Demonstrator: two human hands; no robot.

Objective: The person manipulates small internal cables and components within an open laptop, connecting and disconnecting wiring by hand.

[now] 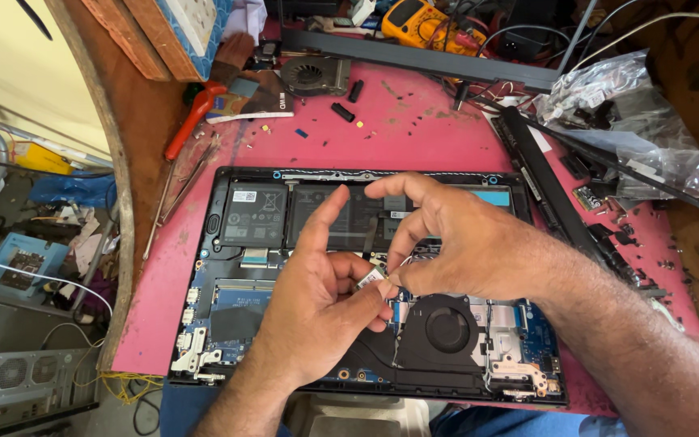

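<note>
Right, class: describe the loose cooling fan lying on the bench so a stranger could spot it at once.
Start at the opened laptop on the pink bench top. Look past its far edge, toward the yellow multimeter. The loose fan lies there: a round grey blower, outside the laptop, unlike the black fan mounted inside.

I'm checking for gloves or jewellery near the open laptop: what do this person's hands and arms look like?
Both the left hand and right hand are bare: no gloves, rings, watch or wristband visible. Both forearms are bare too, with no sleeves in view. Nails are short.
</note>
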